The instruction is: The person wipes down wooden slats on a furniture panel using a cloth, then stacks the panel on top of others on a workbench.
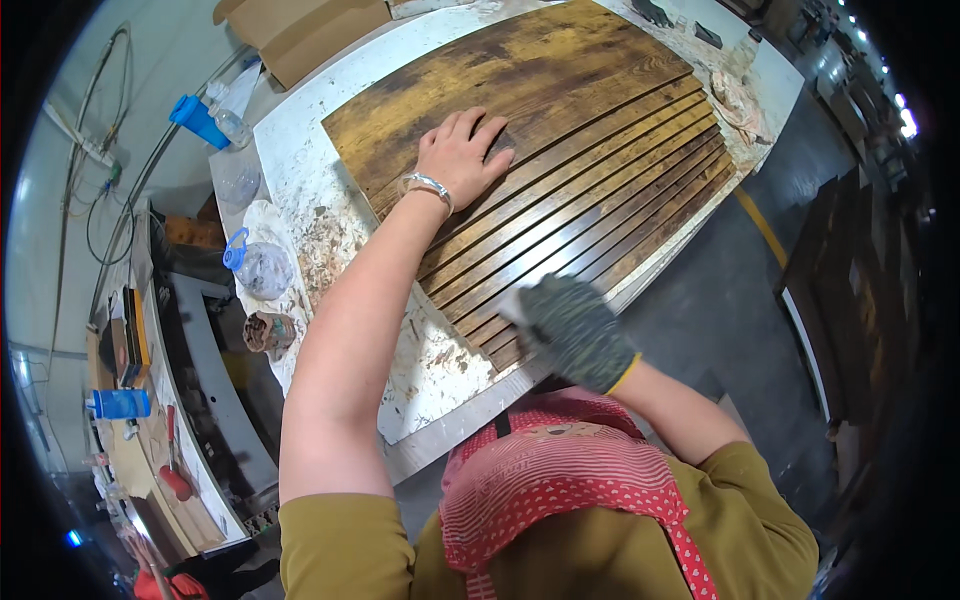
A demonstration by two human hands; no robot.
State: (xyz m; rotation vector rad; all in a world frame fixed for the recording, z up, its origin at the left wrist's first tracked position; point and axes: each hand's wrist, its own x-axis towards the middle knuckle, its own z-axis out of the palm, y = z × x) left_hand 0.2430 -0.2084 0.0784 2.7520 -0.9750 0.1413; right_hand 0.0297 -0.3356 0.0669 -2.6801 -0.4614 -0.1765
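Stained brown wooden boards (500,65) lie on the paint-marked white table, overlapping like steps toward me. My bare left hand (465,155) rests on the top board, fingers spread. Between its thumb and forefinger shows a small dark patch or object (498,145) that I cannot identify. My right hand (575,325), in a dark green-grey knitted glove, is over the near left ends of the boards and smeared by motion. A small pale thing (511,306) shows at its fingertips, with the fingers closed on it; its kind is too blurred to tell.
The white table (290,140) carries a clear jug with a blue lid (263,265) and a stained can (268,331) at its left side. A blue cup (198,120) and an open cardboard box (300,35) stand farther back. Stacked dark boards (850,300) are at the right.
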